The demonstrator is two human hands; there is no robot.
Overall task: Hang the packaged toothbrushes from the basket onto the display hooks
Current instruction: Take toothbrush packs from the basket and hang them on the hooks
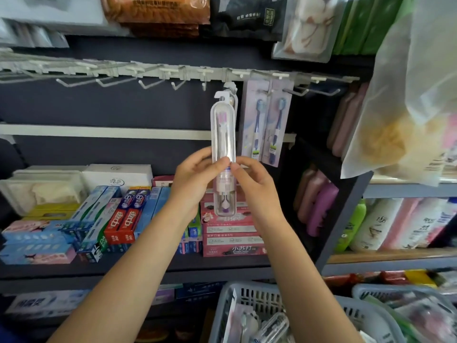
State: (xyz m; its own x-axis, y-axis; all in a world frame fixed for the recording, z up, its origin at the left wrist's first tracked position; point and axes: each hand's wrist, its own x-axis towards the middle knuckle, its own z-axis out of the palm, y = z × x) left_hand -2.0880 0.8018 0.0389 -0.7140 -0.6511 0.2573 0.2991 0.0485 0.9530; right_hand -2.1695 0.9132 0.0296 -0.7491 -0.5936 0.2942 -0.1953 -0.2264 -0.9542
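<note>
A clear-cased toothbrush pack [223,134] stands upright in front of the shelf, its white hanger tab just below and left of a white display hook [231,87]. My left hand [193,174] grips the case's left side at mid height. My right hand [254,179] pinches its right side at the same height. Two pink carded toothbrushes [265,125] hang on hooks just to the right. The grey basket [249,300] at the bottom holds more packs.
A rail of bare hooks [111,80] runs to the left. Toothpaste boxes [123,214] fill the shelf below. A plastic bag [408,107] hangs at the upper right. A second basket [405,303] sits at the lower right, with bottles [371,226] on the right-hand shelf.
</note>
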